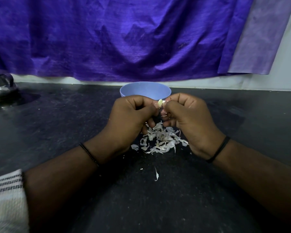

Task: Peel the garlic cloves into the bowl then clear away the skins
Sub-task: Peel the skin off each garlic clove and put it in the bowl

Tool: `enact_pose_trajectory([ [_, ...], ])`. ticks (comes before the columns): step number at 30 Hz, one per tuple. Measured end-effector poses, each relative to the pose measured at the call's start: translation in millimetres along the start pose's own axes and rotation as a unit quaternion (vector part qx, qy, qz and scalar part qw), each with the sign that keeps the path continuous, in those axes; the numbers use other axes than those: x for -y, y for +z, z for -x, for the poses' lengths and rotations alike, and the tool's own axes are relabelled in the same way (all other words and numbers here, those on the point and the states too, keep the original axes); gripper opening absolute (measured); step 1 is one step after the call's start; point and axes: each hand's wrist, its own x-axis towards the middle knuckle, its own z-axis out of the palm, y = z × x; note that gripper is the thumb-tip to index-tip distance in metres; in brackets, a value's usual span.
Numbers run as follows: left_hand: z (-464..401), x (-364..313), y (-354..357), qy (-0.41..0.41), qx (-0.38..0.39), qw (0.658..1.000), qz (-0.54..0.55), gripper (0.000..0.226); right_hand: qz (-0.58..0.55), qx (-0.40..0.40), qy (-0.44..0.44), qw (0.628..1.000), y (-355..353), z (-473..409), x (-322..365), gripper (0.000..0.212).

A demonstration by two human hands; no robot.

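- One garlic clove (160, 103) is in work, held up between both hands just in front of the blue bowl (145, 90) and above the worktop (225, 190).
- Progress, judged: well into the peeling. A sizeable pile of skins (160, 140) lies on the worktop under the hands, plus a stray sliver (156, 176) nearer the camera.
- Bowl contents not visible from this angle; can't say how many peeled cloves are in it.
- No unpeeled cloves visible on the worktop, so this may be a late one. Some could be hidden by the hands.
- Left to do: finish this clove, drop it in the bowl, then clear the skins. Clearing not started; the pile is all still there.
- Left hand (129, 113): fingers curled, pinching the clove from its left side.
- Right hand (190, 115): fingers curled, thumb and forefinger pinching at the clove's right side, apparently on a bit of skin. Exact contact too small to tell.
- Clove's top reads pale and bare; lower part is hidden between the fingers.
- Off-task: steel vessel (2, 86) far left, purple cloth (124, 39) hanging behind.
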Motion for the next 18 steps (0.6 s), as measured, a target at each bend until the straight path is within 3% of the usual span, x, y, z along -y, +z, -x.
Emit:
enact_pose_trajectory([
  [9,-2.3,-1.5,0.8,-0.049,0.002,0.996,0.074,0.014,-0.006,-0.006,0.018,1.0,-0.8,1.5,0.6,0.016],
  [15,-3.9,2.8,0.8,-0.005,-0.019,1.0,-0.003,0.018,0.1,-0.014,-0.051,0.994,-2.0,1.2,-2.7,0.021],
  [18,-5.8,5.8,-0.4,0.021,-0.038,0.998,-0.044,0.014,0.145,-0.028,-0.083,0.985,-2.5,0.9,-4.0,0.011],
])
